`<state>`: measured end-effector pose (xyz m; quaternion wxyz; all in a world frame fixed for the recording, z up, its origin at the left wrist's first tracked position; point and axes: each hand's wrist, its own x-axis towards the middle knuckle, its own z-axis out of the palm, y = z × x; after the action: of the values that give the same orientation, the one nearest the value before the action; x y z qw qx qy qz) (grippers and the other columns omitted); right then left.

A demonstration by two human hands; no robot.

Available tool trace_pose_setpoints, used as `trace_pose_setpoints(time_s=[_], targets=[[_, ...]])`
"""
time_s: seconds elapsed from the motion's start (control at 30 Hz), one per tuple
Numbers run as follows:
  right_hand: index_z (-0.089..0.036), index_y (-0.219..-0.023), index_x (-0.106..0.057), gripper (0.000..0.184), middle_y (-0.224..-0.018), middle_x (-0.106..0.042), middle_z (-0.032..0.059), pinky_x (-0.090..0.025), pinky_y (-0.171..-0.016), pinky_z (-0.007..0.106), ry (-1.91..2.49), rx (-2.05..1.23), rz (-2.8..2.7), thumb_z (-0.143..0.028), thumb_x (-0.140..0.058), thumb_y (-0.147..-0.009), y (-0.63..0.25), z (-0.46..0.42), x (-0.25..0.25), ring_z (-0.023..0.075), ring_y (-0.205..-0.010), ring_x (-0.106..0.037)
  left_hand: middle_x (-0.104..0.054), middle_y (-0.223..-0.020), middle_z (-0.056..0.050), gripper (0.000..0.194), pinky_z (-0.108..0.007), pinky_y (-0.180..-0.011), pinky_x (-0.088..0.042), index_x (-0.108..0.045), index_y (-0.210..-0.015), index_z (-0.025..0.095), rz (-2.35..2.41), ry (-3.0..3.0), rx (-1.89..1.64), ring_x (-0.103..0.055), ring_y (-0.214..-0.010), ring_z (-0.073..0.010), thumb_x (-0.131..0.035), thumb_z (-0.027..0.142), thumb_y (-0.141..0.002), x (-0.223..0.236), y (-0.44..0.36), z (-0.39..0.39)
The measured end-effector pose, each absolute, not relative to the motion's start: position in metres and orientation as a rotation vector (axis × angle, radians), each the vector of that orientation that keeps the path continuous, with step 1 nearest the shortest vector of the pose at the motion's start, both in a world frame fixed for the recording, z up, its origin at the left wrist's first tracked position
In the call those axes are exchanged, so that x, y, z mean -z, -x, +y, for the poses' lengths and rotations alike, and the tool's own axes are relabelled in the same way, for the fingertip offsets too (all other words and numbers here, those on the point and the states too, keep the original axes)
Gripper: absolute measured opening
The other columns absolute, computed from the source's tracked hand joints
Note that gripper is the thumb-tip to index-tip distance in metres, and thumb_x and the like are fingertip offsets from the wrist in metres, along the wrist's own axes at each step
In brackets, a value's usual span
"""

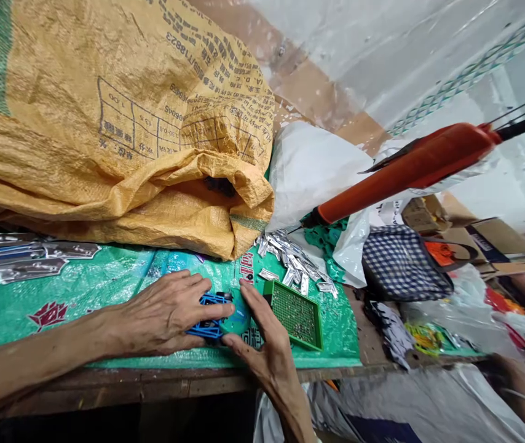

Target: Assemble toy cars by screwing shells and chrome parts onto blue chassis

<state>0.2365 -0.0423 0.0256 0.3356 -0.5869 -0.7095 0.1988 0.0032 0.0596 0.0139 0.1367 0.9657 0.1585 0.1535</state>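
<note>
My left hand (170, 314) is closed over a blue plastic frame (211, 320) with black parts in it, perhaps a toy vehicle body. The hand presses it down on the green sheet (119, 289), covering much of its left side. Just to the right, my right hand (262, 338) is open, its thumb and fingers apart and nothing between them. A green tray (296, 314) holding many tiny metal pieces, likely screws, lies right beside that hand. Behind the tray is a loose pile of small silvery flat pieces (292, 261).
A red powered screwdriver (405, 169) hangs at a slant, its tip above the silvery pile. A large yellow woven sack (142, 123) fills the back left. Silvery sheets (27, 255) lie at far left. A checkered bag (403, 261) stands right; another person's arm (518, 381) shows beyond.
</note>
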Motion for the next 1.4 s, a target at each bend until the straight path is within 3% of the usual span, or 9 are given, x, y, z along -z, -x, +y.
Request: trace_pose_setpoints(time_s=[0.13,0.27,0.33,0.63,0.8,0.93,1.1,1.2,1.4], targets=[[-0.026,-0.146,-0.054,0.066,-0.132,-0.071,0.0117,-0.059,-0.103,0.039,1.446,-0.284,-1.958,-0.036,-0.077,-0.085,-0.238,-0.040,-0.026,0.0263,-0.123,-0.069,-0.060,-0.106,-0.005,0.063,-0.042,-0.089,-0.047,-0.040,-0.148,0.032,0.466,-2.754,-0.413,-0.061,-0.095,-0.0274,-0.068,0.041,-0.092,-0.017,-0.002,0.060],[-0.026,-0.152,-0.046,0.071,-0.129,-0.072,0.0116,-0.061,-0.100,0.040,1.435,-0.067,-2.011,-0.032,-0.075,-0.087,-0.243,-0.043,-0.037,0.0266,-0.120,-0.070,-0.059,-0.136,-0.012,0.077,-0.047,-0.109,-0.042,-0.020,-0.156,0.020,0.551,-2.624,-0.447,-0.058,-0.124,-0.0317,-0.064,0.036,-0.095,-0.013,0.001,0.056],[-0.025,-0.152,-0.045,0.072,-0.130,-0.071,0.0116,-0.060,-0.102,0.039,1.444,-0.026,-2.021,-0.031,-0.076,-0.087,-0.244,-0.044,-0.044,0.0258,-0.122,-0.069,-0.059,-0.137,-0.013,0.084,-0.050,-0.112,-0.039,-0.013,-0.158,0.020,0.575,-2.585,-0.428,-0.058,-0.127,-0.0327,-0.065,0.034,-0.093,-0.010,0.002,0.055],[-0.027,-0.150,-0.046,0.070,-0.146,-0.061,0.0105,-0.049,-0.115,0.035,1.420,-0.472,-2.087,-0.036,-0.075,-0.087,-0.226,-0.039,-0.036,0.0214,-0.139,-0.056,-0.059,-0.138,-0.013,0.103,-0.048,-0.108,-0.044,-0.007,-0.160,0.023,0.574,-2.609,-0.477,-0.058,-0.126,-0.0325,-0.075,0.038,-0.084,-0.003,0.002,0.056],[-0.030,-0.143,-0.052,0.069,-0.137,-0.066,0.0076,-0.052,-0.111,0.032,1.354,-0.577,-1.932,-0.038,-0.081,-0.081,-0.224,-0.037,-0.033,0.0196,-0.130,-0.062,-0.060,-0.113,-0.008,0.083,-0.042,-0.085,-0.047,-0.022,-0.156,0.028,0.460,-2.730,-0.461,-0.059,-0.097,-0.0278,-0.071,0.037,-0.089,-0.008,0.000,0.060],[-0.032,-0.140,-0.054,0.069,-0.135,-0.068,0.0048,-0.051,-0.111,0.032,1.442,-0.602,-1.824,-0.036,-0.084,-0.078,-0.220,-0.042,-0.030,0.0194,-0.129,-0.062,-0.052,-0.094,-0.004,0.070,-0.038,-0.071,-0.039,-0.037,-0.148,0.034,0.397,-2.833,-0.441,-0.052,-0.082,-0.0264,-0.072,0.039,-0.088,-0.014,-0.004,0.063],[-0.033,-0.139,-0.055,0.073,-0.136,-0.068,0.0031,-0.052,-0.110,0.036,1.629,-0.652,-1.713,-0.046,-0.086,-0.074,-0.218,-0.049,-0.025,0.0217,-0.126,-0.064,-0.050,-0.093,-0.004,0.058,-0.039,-0.072,-0.034,-0.042,-0.145,0.042,0.326,-2.864,-0.460,-0.050,-0.082,-0.0267,-0.066,0.035,-0.093,-0.016,-0.004,0.064],[-0.035,-0.141,-0.053,0.074,-0.138,-0.067,0.0032,-0.050,-0.112,0.042,1.645,-0.635,-1.725,-0.050,-0.083,-0.075,-0.220,-0.051,-0.022,0.0239,-0.128,-0.063,-0.051,-0.094,-0.004,0.055,-0.039,-0.074,-0.034,-0.044,-0.146,0.041,0.273,-2.841,-0.464,-0.051,-0.086,-0.0271,-0.063,0.031,-0.095,-0.017,-0.004,0.064],[-0.035,-0.151,-0.043,0.077,-0.150,-0.057,0.0061,-0.043,-0.119,0.043,1.541,-0.565,-1.860,-0.043,-0.079,-0.083,-0.226,-0.051,-0.025,0.0241,-0.142,-0.050,-0.053,-0.100,-0.005,0.060,-0.041,-0.083,-0.038,-0.043,-0.147,0.040,0.324,-2.817,-0.500,-0.054,-0.094,-0.0281,-0.067,0.028,-0.093,-0.017,-0.001,0.060]])
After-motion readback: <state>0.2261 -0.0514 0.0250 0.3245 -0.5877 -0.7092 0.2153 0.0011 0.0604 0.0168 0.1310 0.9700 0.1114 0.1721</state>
